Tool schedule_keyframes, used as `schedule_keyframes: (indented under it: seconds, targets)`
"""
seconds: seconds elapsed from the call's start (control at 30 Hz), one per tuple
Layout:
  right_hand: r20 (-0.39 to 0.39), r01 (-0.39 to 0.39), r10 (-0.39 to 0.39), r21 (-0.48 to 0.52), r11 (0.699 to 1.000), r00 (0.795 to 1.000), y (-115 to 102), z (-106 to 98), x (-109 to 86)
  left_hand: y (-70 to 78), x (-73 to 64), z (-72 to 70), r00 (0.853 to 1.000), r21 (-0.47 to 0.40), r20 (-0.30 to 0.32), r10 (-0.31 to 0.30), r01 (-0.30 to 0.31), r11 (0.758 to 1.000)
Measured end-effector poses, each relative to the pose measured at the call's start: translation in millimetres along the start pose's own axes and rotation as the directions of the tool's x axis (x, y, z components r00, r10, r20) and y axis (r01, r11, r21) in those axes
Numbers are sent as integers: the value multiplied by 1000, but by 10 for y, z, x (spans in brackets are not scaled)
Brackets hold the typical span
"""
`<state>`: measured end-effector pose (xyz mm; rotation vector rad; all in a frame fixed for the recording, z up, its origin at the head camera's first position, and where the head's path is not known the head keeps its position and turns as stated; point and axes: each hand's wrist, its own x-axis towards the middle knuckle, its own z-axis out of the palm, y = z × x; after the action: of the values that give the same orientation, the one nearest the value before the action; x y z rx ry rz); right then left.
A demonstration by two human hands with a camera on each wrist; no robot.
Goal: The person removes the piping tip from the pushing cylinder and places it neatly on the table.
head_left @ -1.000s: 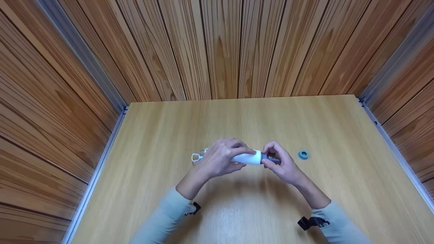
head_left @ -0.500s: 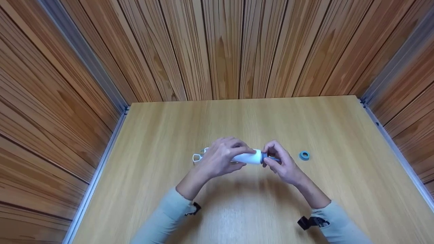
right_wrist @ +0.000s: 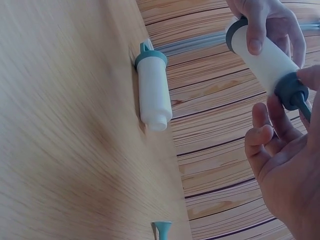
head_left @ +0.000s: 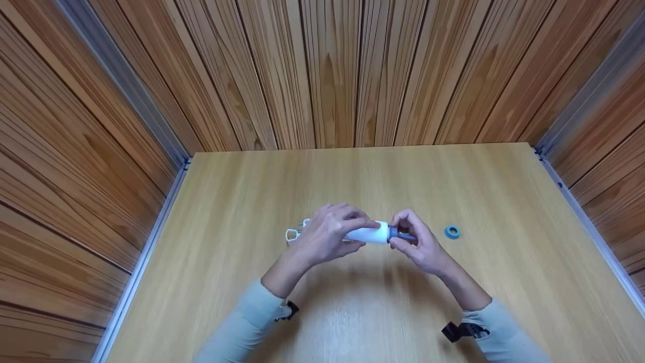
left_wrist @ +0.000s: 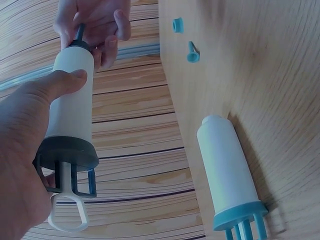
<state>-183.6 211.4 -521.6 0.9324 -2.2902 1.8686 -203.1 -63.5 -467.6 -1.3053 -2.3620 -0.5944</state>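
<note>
In the head view, my left hand (head_left: 327, 236) grips the white barrel of an icing syringe (head_left: 366, 234), held over the table and lying sideways. Its dark collar, finger loops and white plunger ring (left_wrist: 69, 216) stick out past the palm in the left wrist view. At the other end, my right hand (head_left: 423, 248) pinches the dark nozzle cap (right_wrist: 291, 90) between thumb and forefinger. A narrow dark nozzle (right_wrist: 301, 107) points out of this cap toward the right palm. The remaining right fingers are loosely bent beneath.
A second white syringe (left_wrist: 227, 165) with a teal collar lies on the table, mostly hidden by my left hand in the head view. A small teal nozzle (left_wrist: 192, 53) and a teal ring (head_left: 452, 232) lie right of it. Wooden panel walls surround the table (head_left: 352, 181).
My right thumb and forefinger have shifted slightly around the nozzle cap, the thumb curling in and then back out. The left hand and syringe have stayed nearly still.
</note>
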Motion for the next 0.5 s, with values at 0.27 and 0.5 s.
schedule_keyframes:
  seconds: [0.27,0.5]
  targets:
    - [14,11,-12,55,998,1000,-11,-9,11,16,3,-13,1000,11,5,-1,1,1000]
    - [-14,39,-39,-22,999,999,7,-1,8,19,-2,-13,999,10,23,-27,26,1000]
